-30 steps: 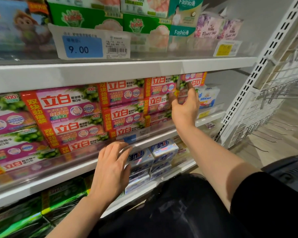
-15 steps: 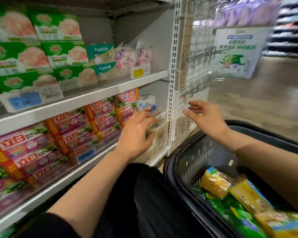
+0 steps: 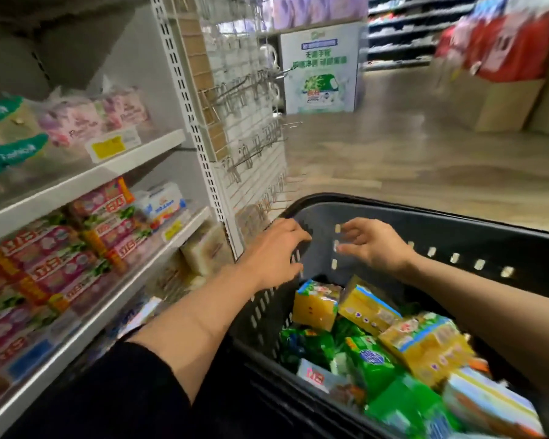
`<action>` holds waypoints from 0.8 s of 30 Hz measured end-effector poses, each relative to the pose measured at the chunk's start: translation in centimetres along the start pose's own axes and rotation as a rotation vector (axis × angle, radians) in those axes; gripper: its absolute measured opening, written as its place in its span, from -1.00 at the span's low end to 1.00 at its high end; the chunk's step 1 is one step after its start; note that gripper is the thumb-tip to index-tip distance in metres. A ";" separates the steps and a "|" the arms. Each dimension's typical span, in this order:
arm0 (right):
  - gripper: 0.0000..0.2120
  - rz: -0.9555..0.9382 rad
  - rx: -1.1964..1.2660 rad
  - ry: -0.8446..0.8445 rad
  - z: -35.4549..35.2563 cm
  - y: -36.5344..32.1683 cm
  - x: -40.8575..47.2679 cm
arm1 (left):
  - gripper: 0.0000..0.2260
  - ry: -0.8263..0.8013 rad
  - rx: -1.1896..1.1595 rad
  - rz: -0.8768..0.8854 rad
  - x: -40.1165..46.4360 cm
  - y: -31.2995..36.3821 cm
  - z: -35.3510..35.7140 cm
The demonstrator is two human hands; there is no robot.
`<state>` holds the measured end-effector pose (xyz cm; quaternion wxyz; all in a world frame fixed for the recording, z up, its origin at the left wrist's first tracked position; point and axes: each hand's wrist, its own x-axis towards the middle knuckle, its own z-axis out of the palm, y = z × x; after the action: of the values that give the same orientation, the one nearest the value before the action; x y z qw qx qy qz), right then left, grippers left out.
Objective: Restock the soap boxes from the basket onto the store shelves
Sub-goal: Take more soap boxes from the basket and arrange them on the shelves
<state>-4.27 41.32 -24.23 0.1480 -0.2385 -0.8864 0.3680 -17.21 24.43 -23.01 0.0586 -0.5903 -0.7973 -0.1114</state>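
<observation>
- Black plastic basket (image 3: pixel 457 236) at lower right, slotted walls, just beside the end of the store shelves (image 3: pixel 114 163).
- Left hand (image 3: pixel 276 253) over the basket's near-left wall, fingers loosely spread, nothing gripped; touching the rim or not: cannot tell through blur.
- Right hand (image 3: pixel 373 243) above the basket interior, near the far wall, fingers relaxed and slightly bent, empty.
- Hands near each other, fingertips pointing toward one another, apart.
- Soap boxes (image 3: pixel 425 346) piled inside the basket, below and nearer than both hands: yellow packs (image 3: pixel 316 307) up against the basket's left wall, green packs (image 3: pixel 371 362) in the middle, one pale pack with red lettering (image 3: pixel 317 377) lower in the pile.
- Pink-and-red soap boxes (image 3: pixel 61 261) stacked in rows on the middle shelf, left of the basket.
- White-and-blue soap pack (image 3: pixel 165 202) at the right end of that row, closer to the basket.
- Pink floral packs (image 3: pixel 105 115) on the shelf above, yellow price tag (image 3: pixel 110 147) on its front edge.
- Pegboard panel with bare wire hooks (image 3: pixel 251 147) on the shelf end, directly beyond the basket's far-left corner.
- Green-and-white floor sign (image 3: pixel 319 68) farther back beyond the basket.
- Whole frame motion-blurred.
</observation>
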 end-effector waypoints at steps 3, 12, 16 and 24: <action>-0.54 0.100 -0.122 -0.041 -0.2 4.2 -0.9 | -0.48 -0.146 -0.029 0.022 1.4 1.0 2.5; -0.62 0.170 -0.388 -0.306 1.2 11.7 -0.6 | -0.52 -0.425 0.066 0.031 4.9 1.6 9.3; -0.48 0.209 -0.398 -0.367 2.6 13.8 0.1 | -0.52 -0.493 0.036 -0.019 4.9 1.5 12.3; -0.09 0.342 -0.319 -0.342 6.1 14.7 1.0 | -0.07 -0.567 -0.146 -0.396 2.9 -1.0 15.9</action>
<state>-3.14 47.32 -39.00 -0.1071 -0.3393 -0.8921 0.2785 -18.43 30.75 -37.91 -0.2301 -0.4343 -0.8708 -0.0092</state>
